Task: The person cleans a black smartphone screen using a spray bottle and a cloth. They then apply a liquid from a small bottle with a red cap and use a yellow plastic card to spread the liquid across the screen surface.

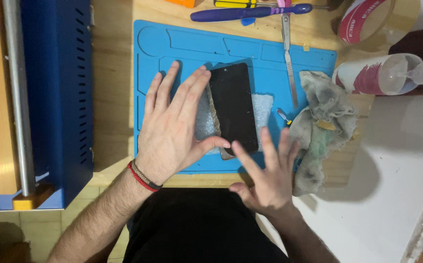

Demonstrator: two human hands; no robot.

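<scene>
A black phone [234, 106] lies face up on a piece of bubble wrap [263, 109] on the blue work mat [172, 53]. My left hand [172, 126] rests flat on the phone's left edge, fingers spread, thumb tip touching its lower corner. My right hand [268, 173] hovers open just below the phone's lower right corner, index finger close to it, holding nothing.
A dirty grey rag [321, 122] lies right of the mat. A scalpel [289, 58], screwdrivers [250, 12], a tape roll [367, 19] and a white bottle [382, 74] sit at the back and right. A blue metal machine [58, 97] stands at left. The wooden board ends near my body.
</scene>
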